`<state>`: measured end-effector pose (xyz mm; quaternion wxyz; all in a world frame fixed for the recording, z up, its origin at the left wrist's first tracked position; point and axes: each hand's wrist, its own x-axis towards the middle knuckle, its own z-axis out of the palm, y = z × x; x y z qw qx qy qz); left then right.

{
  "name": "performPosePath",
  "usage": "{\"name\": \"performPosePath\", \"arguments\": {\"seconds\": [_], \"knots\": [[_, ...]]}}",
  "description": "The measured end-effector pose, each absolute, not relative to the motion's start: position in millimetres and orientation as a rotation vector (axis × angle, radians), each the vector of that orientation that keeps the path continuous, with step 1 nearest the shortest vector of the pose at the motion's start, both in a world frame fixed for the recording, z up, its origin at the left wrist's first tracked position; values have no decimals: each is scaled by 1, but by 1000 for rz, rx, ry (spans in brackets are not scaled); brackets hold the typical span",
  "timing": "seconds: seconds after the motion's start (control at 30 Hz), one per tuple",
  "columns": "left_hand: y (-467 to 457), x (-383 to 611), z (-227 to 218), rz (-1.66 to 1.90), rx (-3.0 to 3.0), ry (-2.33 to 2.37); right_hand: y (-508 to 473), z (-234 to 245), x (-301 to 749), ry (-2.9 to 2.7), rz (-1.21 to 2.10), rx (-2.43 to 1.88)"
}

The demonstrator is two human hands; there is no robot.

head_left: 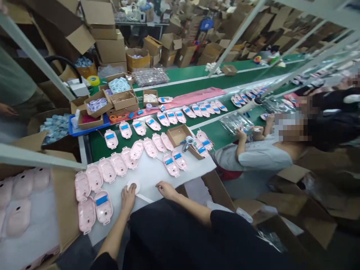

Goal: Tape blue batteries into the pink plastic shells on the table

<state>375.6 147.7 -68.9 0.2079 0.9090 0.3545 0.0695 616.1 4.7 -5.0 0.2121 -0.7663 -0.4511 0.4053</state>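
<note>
My left hand [128,197] rests on a white roll of tape [134,185] lying on the white work surface [149,174], fingers curled over it. A white strip [144,197] runs from the roll toward my right hand [166,189], whose fingers press down on the surface near the strip's end. Rows of pink plastic shells [118,165] lie just beyond both hands. Some shells carry blue labels [101,200], including one close to my left hand.
A green conveyor belt [197,84] carries more pink shells and small cardboard boxes [180,135]. A co-worker sits to the right at the belt [254,155]. A carton of pink parts [19,210] stands at my left. Stacked cartons fill the background.
</note>
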Motion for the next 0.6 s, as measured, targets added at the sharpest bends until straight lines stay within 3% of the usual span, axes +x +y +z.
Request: {"name": "performPosePath", "arguments": {"seconds": [0.17, 0.33, 0.47, 0.6], "knots": [[133, 409, -14, 303, 2636, 830, 8, 17, 651, -979, 1488, -1767], [144, 476, 35, 711, 2693, 927, 23, 28, 675, -1101, 1809, -1404], [146, 507, 57, 830, 2640, 1050, 25, 42, 741, -1416, 1682, -1412], [112, 517, 77, 750, 2586, 1110, 62, 61, 884, -1282, 1102, -1971]]}}
